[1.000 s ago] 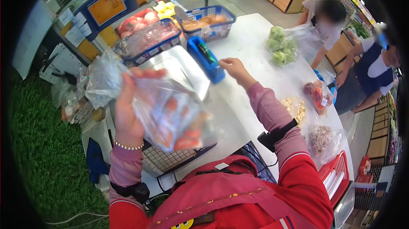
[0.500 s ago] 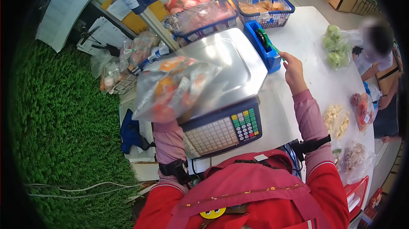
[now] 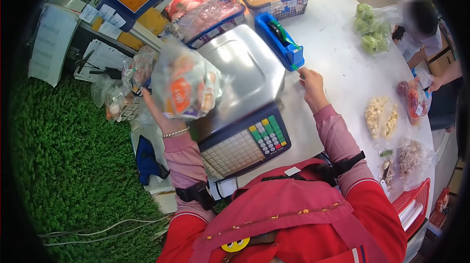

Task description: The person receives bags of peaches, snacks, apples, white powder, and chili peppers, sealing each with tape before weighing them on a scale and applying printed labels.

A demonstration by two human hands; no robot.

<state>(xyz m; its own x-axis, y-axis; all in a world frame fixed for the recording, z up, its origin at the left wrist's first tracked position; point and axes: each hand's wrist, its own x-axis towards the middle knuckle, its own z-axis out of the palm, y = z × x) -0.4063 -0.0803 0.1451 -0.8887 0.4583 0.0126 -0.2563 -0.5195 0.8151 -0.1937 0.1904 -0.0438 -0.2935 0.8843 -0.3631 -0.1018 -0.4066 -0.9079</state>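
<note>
A clear plastic bag point(image 3: 188, 87) with orange-and-white packs inside, smeared by motion, hangs over the left side of the weighing scale's metal plate point(image 3: 240, 62). My left hand point(image 3: 155, 109) is closed at the bag's left side, and most of its fingers are hidden. Green tape point(image 3: 293, 46) runs along a blue tape dispenser point(image 3: 278, 43) beside the scale. At the dispenser's front end, my right hand point(image 3: 313, 86) pinches the tape's end.
Blue baskets point(image 3: 297, 9) of bagged food stand behind the scale. Bags of green produce point(image 3: 369, 28) and garlic cloves point(image 3: 381, 118) lie on the white counter point(image 3: 335, 62). Across it, another person's hand point(image 3: 435, 84) touches a bag of reddish produce point(image 3: 413, 99). A red basket point(image 3: 413, 202) sits right.
The plastic bag and my left hand have shifted left relative to the scale. My right hand is still at the green tape, now lower, by the dispenser's front end. The view has shifted.
</note>
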